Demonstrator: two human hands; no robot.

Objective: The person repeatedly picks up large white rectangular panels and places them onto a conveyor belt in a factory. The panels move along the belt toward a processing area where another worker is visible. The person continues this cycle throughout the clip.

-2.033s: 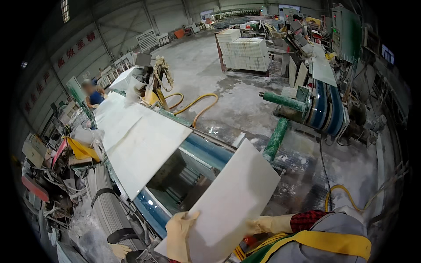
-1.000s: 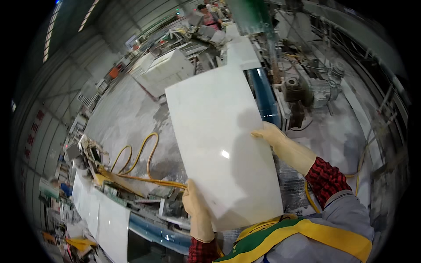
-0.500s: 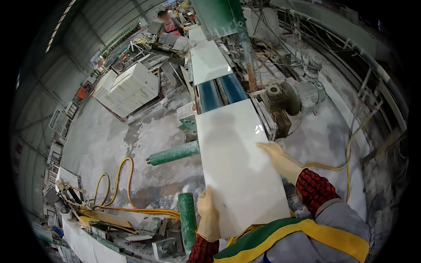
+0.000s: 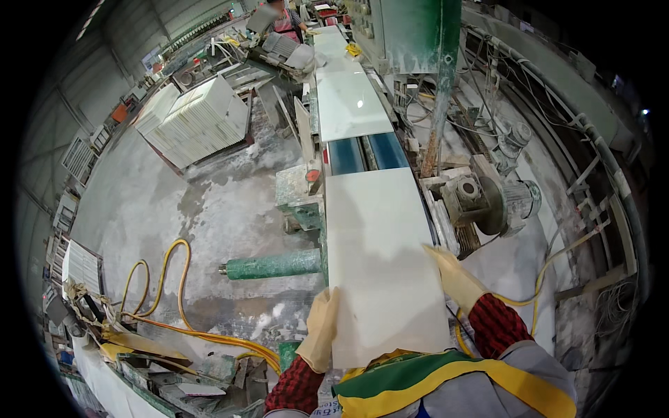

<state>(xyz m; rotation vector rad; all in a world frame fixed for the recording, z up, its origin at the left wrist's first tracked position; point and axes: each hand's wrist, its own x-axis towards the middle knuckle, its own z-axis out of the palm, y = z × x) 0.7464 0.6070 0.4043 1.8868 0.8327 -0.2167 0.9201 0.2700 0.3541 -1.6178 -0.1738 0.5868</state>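
A pale, smooth rectangular slab (image 4: pixel 383 258) lies lengthwise in front of me, its near end close to my green and yellow apron. Along its left edge my left hand (image 4: pixel 322 331), in a cream glove, grips near the front corner. Farther up on the opposite side, my gloved right hand (image 4: pixel 456 279) holds the right edge with its fingers along the rim. Beyond the slab, two blue conveyor belts (image 4: pixel 346 155) show in a short gap. A second glossy white slab (image 4: pixel 353 104) rests on the line past that gap.
Green rollers (image 4: pixel 275 265) jut out at the left. A motor (image 4: pixel 481 202) stands close on the right, under a green machine housing (image 4: pixel 414 35). Stacked slabs (image 4: pixel 202 122) stand far left; yellow hoses (image 4: pixel 185 279) cross the wet floor. A co-worker (image 4: pixel 287 24) stands at the far end.
The gap between the two slabs looks a little narrower, with my slab farther forward. Both hands stay on its edges. My view has shifted, and a yellow item now shows on the far slabs.
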